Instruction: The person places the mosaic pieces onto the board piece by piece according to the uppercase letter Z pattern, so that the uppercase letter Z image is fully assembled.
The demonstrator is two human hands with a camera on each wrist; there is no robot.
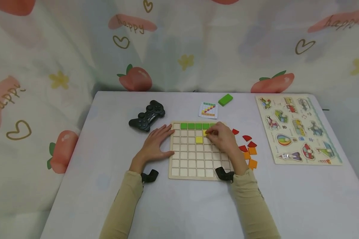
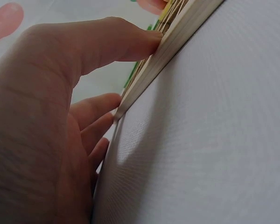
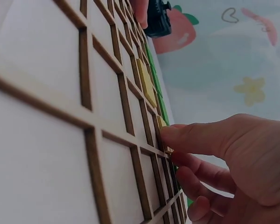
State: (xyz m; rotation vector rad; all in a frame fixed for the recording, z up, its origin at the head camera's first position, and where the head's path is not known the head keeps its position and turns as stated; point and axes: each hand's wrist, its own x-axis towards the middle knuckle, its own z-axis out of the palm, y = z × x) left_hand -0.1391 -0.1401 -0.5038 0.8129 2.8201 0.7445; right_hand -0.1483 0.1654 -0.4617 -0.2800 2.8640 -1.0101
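Observation:
A wooden grid board [image 1: 192, 163] lies on the table with a row of green square tiles [image 1: 191, 126] along its far side. One yellow tile [image 1: 199, 139] sits in a cell below them. My right hand [image 1: 222, 136] pinches another yellow tile [image 1: 204, 132] between thumb and index finger, at a cell just under the green row. In the right wrist view that yellow tile [image 3: 161, 123] is partly hidden by the thumb. Spread along the board's left edge, my left hand [image 1: 154, 146] touches the rim with straight fingers and thumb [image 2: 144, 45].
Red quarter-round pieces [image 1: 247, 137] and orange squares [image 1: 252, 164] lie right of the board. Behind it are a pattern card [image 1: 208, 110] and a green block [image 1: 225, 100]. A black game controller [image 1: 148, 115] lies at back left, a picture puzzle board [image 1: 299, 129] at far right.

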